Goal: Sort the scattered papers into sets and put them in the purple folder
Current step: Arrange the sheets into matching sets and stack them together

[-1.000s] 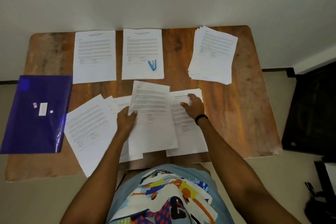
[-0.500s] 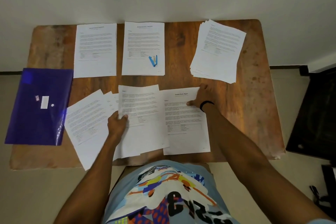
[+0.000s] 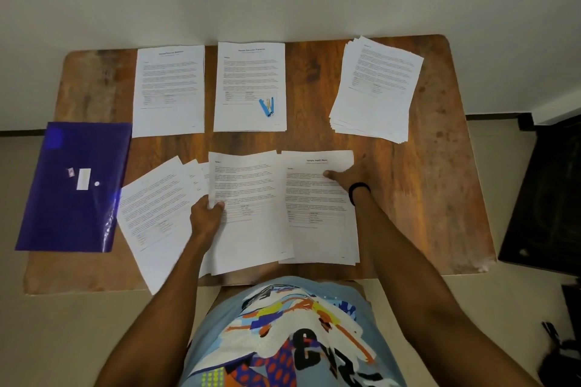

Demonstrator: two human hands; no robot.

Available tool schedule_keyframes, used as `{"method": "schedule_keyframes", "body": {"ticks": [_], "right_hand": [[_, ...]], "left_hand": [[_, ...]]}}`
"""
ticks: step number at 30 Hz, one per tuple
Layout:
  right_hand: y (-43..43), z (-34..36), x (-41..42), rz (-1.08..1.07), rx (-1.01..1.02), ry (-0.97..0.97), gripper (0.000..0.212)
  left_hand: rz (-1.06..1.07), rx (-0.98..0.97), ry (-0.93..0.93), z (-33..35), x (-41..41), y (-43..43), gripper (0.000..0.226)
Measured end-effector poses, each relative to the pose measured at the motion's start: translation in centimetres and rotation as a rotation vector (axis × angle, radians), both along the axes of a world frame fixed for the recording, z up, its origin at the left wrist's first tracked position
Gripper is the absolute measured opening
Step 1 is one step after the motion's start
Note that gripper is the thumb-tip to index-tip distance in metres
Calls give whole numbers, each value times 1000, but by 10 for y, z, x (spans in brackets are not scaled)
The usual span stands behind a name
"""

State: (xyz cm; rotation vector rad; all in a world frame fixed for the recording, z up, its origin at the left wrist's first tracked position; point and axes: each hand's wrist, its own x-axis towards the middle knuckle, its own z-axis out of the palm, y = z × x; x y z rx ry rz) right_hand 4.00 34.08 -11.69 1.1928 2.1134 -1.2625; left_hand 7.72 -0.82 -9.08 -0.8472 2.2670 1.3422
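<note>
Near row:
- Fan (image 3: 151, 207) of loose sheets, left of centre; its near corner overhangs the table (image 3: 440, 198) edge.
- Sheet (image 3: 251, 198), centre, overlapping both the fan and the report. The left hand (image 3: 206, 217) pinches its left edge, thumb on top and fingers curled beneath.
- Report (image 3: 317, 214), right of the sheet, lying flat. The right hand (image 3: 349, 174) rests at its upper right edge with straight fingers, thumb on the paper, gripping nothing.
- Bare wood from the report to the right table edge.

Left side:
- Purple folder (image 3: 72, 188), closed, hanging over the left table edge, just beside the fan.

Far row, against the wall:
- Left sheet (image 3: 169, 88).
- Middle sheet (image 3: 250, 72), carrying a blue clip (image 3: 267, 107).
- Stack (image 3: 377, 88), tilted, its edges uneven.
- A strip of open wood separates the two rows.
</note>
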Motion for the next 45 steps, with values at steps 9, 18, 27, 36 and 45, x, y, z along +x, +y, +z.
{"method": "schedule_keyframes", "body": {"ticks": [9,18,27,36,45], "right_hand": [[9,8,37,-139,-471,75,44],[26,34,40,142,36,339,50],[69,95,26,-39,-362,494,62],[-36,40,19,24,-407,237,34],[-75,6,10,64,-398,158,36]], "left_hand": [[2,10,1,-4,7,-6,34],[-38,47,-22,-5,8,-8,35],[-150,176,-55,-12,3,-3,33],[-301,221,-23,-1,0,12,47],[-298,276,-12,-2,3,34,35]]}}
